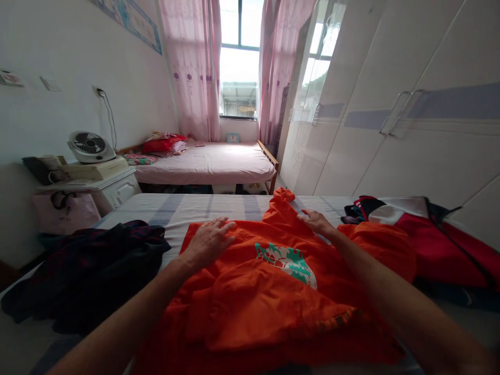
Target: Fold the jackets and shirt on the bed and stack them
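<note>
An orange jacket (250,307) with a green and white print lies spread on the bed in front of me, its cloth creased. My left hand (211,239) rests over its left upper part, fingers stretched out and palm down. On the other side, my right hand (317,221) is beside the jacket's raised collar or sleeve end, fingers extended and slightly apart. Neither hand visibly grips the cloth. More orange cloth bunches to the right, partly behind my right forearm.
Dark clothes (97,276) lie heaped at the left, and a red and white garment (425,234) at the right. Beyond the striped bed sheet (175,205) stands a second bed (219,164). A fan (91,146) sits on a cabinet; white wardrobes (390,94) line the right.
</note>
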`<state>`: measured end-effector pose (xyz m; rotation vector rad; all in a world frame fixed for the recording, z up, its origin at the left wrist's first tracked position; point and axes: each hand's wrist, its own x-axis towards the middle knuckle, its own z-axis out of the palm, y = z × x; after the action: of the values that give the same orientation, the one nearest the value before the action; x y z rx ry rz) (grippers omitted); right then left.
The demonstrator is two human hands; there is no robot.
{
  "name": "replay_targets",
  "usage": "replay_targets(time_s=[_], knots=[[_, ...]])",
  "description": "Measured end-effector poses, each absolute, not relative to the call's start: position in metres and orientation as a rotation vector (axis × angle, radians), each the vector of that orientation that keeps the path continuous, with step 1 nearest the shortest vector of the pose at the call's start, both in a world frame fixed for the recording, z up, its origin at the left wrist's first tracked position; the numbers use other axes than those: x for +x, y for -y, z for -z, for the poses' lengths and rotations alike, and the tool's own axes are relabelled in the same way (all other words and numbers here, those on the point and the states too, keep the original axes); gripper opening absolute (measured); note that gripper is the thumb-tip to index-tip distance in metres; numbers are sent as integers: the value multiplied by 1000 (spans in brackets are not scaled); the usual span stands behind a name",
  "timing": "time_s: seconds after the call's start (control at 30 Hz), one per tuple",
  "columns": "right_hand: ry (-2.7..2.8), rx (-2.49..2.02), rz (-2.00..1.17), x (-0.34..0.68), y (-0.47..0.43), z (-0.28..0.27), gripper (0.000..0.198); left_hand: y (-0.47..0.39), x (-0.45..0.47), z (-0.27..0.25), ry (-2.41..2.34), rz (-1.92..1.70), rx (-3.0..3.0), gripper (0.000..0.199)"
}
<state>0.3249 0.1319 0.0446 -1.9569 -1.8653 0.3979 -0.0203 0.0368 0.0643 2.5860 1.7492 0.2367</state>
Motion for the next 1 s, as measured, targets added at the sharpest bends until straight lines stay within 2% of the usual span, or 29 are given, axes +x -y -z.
replay_targets(time_s=[0.1, 0.27, 0.4, 0.5, 0.63, 0.77, 0.87, 1.0], knots=[[1800, -1932, -489, 317, -146, -41, 40, -78, -43, -64, -1891, -93, 2499, 47], [1761, -1837, -657, 304, -157, -33, 31, -110, -62, -52, -1862, 71, 2427, 57], [1641, -1827, -652, 299, -162, -31, 21, -114, -67, -52, -1887, 131, 2405, 36], [1538, -1779, -633, 300, -158, -40, 25, -109, -69, -57, -1923, 107, 2444, 20], [1484, -1623, -679, 307, -126, -68, 35, -80, -73, -75, -1952, -77, 2578, 18], [1438, -1409, -739, 322, -66, -88, 32, -25, -84, -81, -1917, -301, 2731, 21], [1425, -1376, -869, 336, -16, -81, 31, 17, -94, -66, -1765, -463, 2918, 22], [1468, -1463, -1067, 345, 33, -59, 35, 48, -100, -44, -1635, -439, 2990, 24]])
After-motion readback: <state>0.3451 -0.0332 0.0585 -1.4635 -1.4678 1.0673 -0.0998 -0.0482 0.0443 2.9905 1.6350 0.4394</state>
